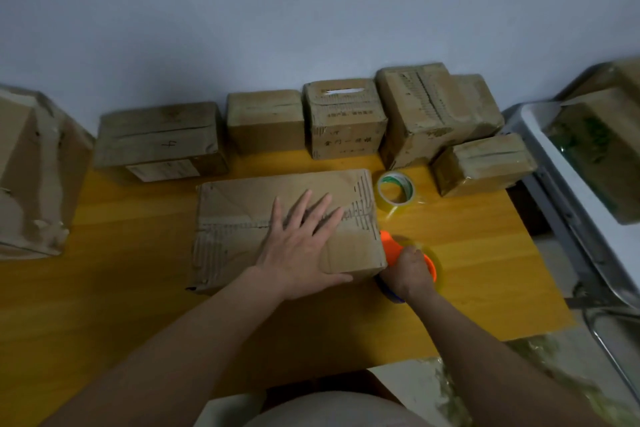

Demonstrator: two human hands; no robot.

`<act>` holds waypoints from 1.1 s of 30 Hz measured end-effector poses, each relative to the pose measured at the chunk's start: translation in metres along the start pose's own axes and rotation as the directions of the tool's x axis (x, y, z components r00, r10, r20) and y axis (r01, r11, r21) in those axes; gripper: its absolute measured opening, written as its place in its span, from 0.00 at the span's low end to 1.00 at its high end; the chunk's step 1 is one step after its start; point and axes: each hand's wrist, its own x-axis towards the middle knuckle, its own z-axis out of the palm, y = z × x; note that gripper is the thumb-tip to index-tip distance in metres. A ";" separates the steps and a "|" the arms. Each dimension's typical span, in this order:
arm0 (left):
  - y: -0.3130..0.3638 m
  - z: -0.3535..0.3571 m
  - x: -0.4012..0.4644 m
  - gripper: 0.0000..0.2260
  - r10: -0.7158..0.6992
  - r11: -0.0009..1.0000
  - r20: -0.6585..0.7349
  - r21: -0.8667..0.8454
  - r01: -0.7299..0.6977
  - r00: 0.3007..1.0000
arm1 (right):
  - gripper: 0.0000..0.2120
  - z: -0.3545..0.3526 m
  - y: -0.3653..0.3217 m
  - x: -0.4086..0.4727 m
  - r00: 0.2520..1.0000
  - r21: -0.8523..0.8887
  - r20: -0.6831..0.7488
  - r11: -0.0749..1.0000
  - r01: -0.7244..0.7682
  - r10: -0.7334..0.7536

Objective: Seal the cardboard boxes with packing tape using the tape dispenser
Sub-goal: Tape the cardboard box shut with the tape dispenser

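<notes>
The left hand [304, 246] lies flat with spread fingers on top of the cardboard box [242, 215] in the middle of the yellow table [460, 253], while the right hand [410, 272] has its fingers curled around the orange tape dispenser [393, 250], which touches the right side of the box near its front corner. If the flat hand presses too weakly, the pull of the dispenser can slide or turn the box, and the tape may then lie crooked or miss the middle seam. The spare tape roll [394, 191] lies just beside the box, so a wide swing of the dispenser could knock it.
</notes>
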 end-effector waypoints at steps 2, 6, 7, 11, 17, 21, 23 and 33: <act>0.000 0.000 0.000 0.48 0.000 1.000 0.012 -0.002 0.000 1.000 | 0.42 0.006 0.011 0.003 1.000 -0.084 0.012 0.996 -0.007 0.008; 0.002 -0.003 0.000 0.49 -0.004 1.000 0.026 0.002 0.004 1.000 | 0.26 0.010 0.025 -0.001 0.999 -0.105 0.034 0.994 0.038 -0.035; 0.002 -0.003 0.000 0.49 -0.006 1.000 0.030 0.004 0.006 1.000 | 0.21 0.006 0.027 -0.003 0.999 -0.088 0.007 0.995 0.044 -0.043; 0.007 -0.007 0.000 0.49 -0.024 0.999 0.048 -0.022 0.025 0.999 | 0.08 -0.023 0.038 -0.007 0.982 0.131 -0.114 0.978 0.164 -0.149; 0.025 -0.035 0.007 0.41 -0.131 0.964 0.001 -0.232 0.127 0.991 | 0.06 -0.080 0.049 -0.031 0.915 0.373 -0.191 0.836 0.402 -0.354; 0.039 -0.085 0.035 0.27 -0.323 0.754 -0.146 -0.636 0.161 0.935 | 0.06 -0.124 0.036 -0.048 0.812 0.340 -0.181 0.739 0.581 -0.555; 0.039 -0.113 0.045 0.22 -0.291 0.637 -0.136 -0.766 0.086 0.947 | 0.08 -0.141 0.028 -0.056 0.757 0.301 -0.154 0.699 0.649 -0.635; 0.000 -0.142 0.026 0.11 -0.044 0.263 0.046 -0.963 0.056 0.998 | 0.12 -0.182 -0.012 -0.083 0.640 0.317 0.031 0.615 0.722 -0.767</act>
